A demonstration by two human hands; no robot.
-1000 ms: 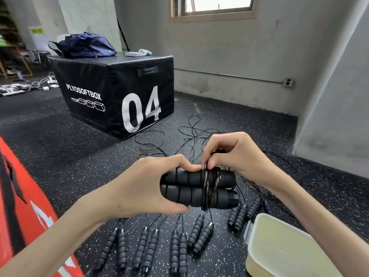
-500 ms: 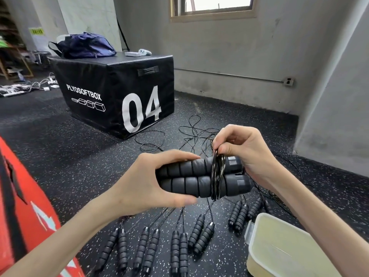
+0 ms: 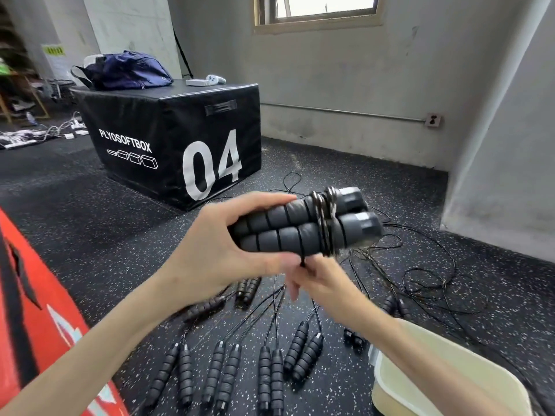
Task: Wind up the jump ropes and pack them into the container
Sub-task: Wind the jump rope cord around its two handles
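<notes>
My left hand (image 3: 216, 250) grips a pair of black foam jump rope handles (image 3: 288, 229) held side by side, tilted up to the right. Thin cord (image 3: 324, 226) is wound in several turns around both handles near their capped ends. My right hand (image 3: 318, 283) is under the handles, pinching the cord where it comes off the coil. Several more jump ropes (image 3: 270, 373) lie in pairs on the floor below, their cords (image 3: 426, 283) tangled loosely to the right. A pale plastic container (image 3: 468, 370) sits at the bottom right, partly behind my right forearm.
A black plyo box (image 3: 180, 139) marked 04 stands ahead with a blue bag (image 3: 129, 70) on top. A red mat (image 3: 36, 310) fills the left edge. Grey walls close off the back and right. The floor is black speckled rubber.
My right hand has gone from above the handles to below them, carrying the cord around. The handles have risen and tilted up to the right.
</notes>
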